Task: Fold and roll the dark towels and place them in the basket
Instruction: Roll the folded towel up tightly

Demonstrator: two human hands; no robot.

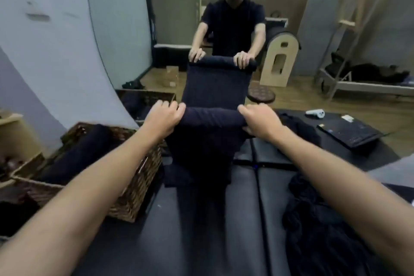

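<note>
A: Dark navy cloth, half rolled. We have the towel [210, 141] on the black padded table [277, 197], right against a mirror [170, 18]. The rolled end is at the mirror edge, the flat tail runs back toward us.

B: Hands?

A: Left hand [164, 116] is curled over the left end of the roll. Right hand [261, 119] is curled round the right end, thumb underneath. Both hold the roll, neither is free.

B: Basket status?

A: The wicker basket [132, 190] sits just left of the towel, on the table edge. It holds at least one rolled towel [83, 148], maybe more; too dark to count.

B: What's left?

A: We judge this roll about half done, since a long flat stretch is not yet wound. After that it goes into the basket. A loose dark heap [322, 215] lies on the right of the table and another crumpled towel [298, 125] past our right hand, so we guess at least two more to fold and roll.

B: Anything else on the table?

A: A laptop [349, 133] and a white controller [315, 113] at the far right, well apart from the work.
</note>
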